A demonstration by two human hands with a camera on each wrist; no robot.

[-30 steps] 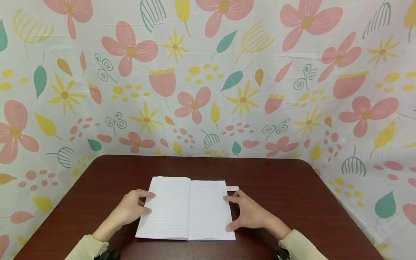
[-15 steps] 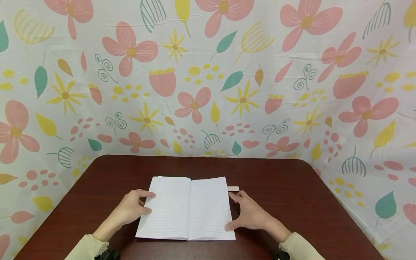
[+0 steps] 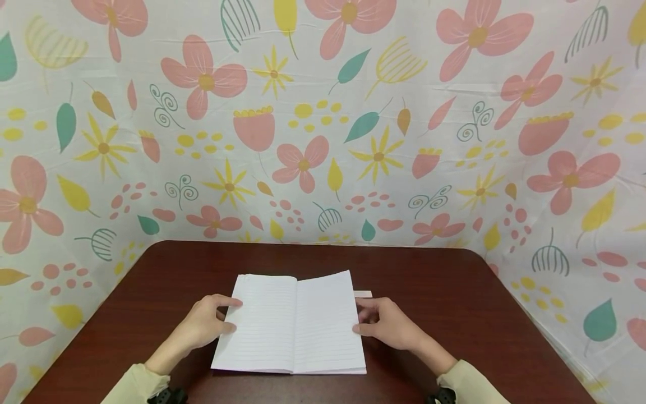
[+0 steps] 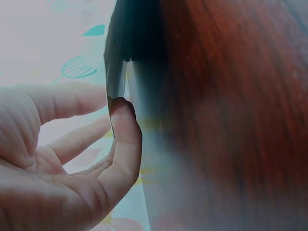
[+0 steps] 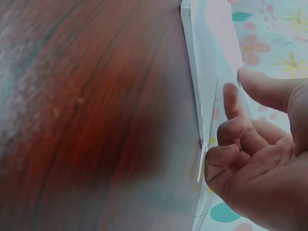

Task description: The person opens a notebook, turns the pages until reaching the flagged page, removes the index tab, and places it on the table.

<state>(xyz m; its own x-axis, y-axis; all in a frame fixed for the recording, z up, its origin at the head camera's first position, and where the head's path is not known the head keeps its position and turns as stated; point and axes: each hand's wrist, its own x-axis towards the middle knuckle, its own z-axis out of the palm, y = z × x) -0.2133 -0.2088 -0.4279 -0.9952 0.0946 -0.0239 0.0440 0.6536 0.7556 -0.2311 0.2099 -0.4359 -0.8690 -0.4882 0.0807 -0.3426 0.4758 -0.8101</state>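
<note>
An open notebook (image 3: 262, 325) with white ruled pages lies on the dark wooden table. My left hand (image 3: 204, 321) grips its left edge, thumb over the page. In the left wrist view, fingers (image 4: 126, 130) curl round to the table side of that edge. At the other side, my right hand (image 3: 391, 322) pinches the outer edge of a right-hand page (image 3: 328, 314), whose far corner is raised. The right wrist view has this page between thumb (image 5: 264, 89) and fingertips, apart from the thicker stack of the notebook (image 5: 192, 72) below.
A small pale strip (image 3: 363, 294) sticks out past the notebook's right side, just beyond my right hand. The brown table (image 3: 429, 275) extends around the notebook. A floral cloth (image 3: 323, 123) hangs behind and beside the table.
The right-hand page's far corner has risen off the stack. My right thumb has moved up along the page edge, closer to the fingers. The left hand has stayed in place.
</note>
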